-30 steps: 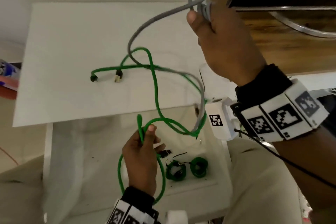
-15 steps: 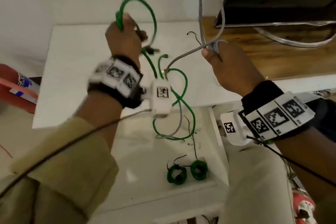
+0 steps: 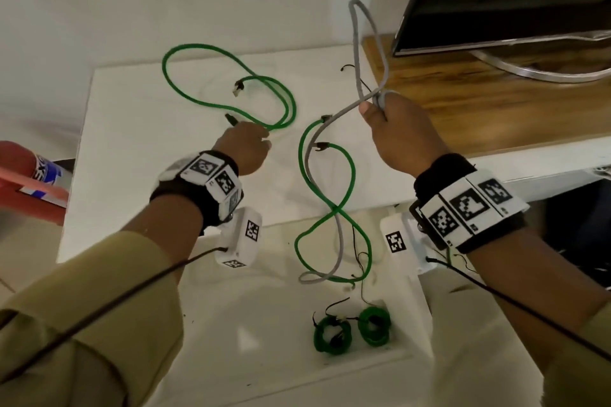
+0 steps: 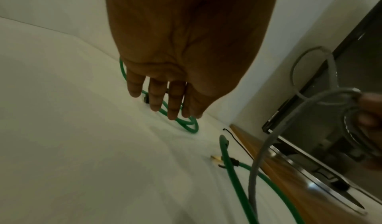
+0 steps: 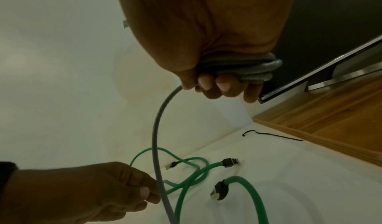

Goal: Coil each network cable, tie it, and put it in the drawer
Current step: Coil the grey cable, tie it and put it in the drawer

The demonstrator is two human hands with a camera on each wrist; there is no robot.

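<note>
Head view: right hand grips grey cable coils, tail dangling lower centre; left hand, fingers straight, touches loose green cable.

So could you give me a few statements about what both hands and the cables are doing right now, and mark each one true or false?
1. The right hand grips a grey cable. True.
2. Two coiled green cables already lie in the drawer. True.
3. The left hand holds the grey cable too. False: it is down at a loose green cable on the white tabletop, fingers mostly straight.
4. The grey cable is fully coiled. False: only a few turns sit in the right hand; the rest hangs loose.
5. A loose black tie lies on the tabletop near the wooden shelf. True.
</note>
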